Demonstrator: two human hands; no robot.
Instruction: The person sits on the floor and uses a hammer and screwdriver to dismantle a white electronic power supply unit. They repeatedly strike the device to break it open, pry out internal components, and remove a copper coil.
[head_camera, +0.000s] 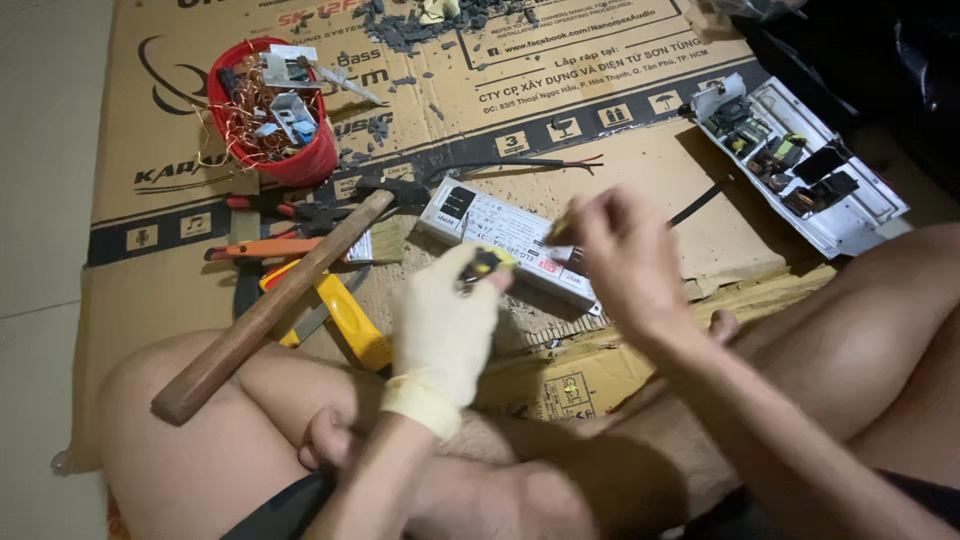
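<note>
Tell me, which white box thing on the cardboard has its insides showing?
The white case at the far right: it lies open, dark parts showing. The white box under the hands is closed.

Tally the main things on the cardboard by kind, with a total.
Hammer: 1
Red bucket of copper wire scrap: 1
Closed white power supply box: 1
Opened white power supply showing its parts: 1
Yellow-handled tool: 1
Orange-handled tool: 1
Total: 6

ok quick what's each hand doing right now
Left hand: gloved, closed on a small black and yellow tool.
Right hand: bare, fingers pinched on something small and blurred; what it is cannot be told.
</note>
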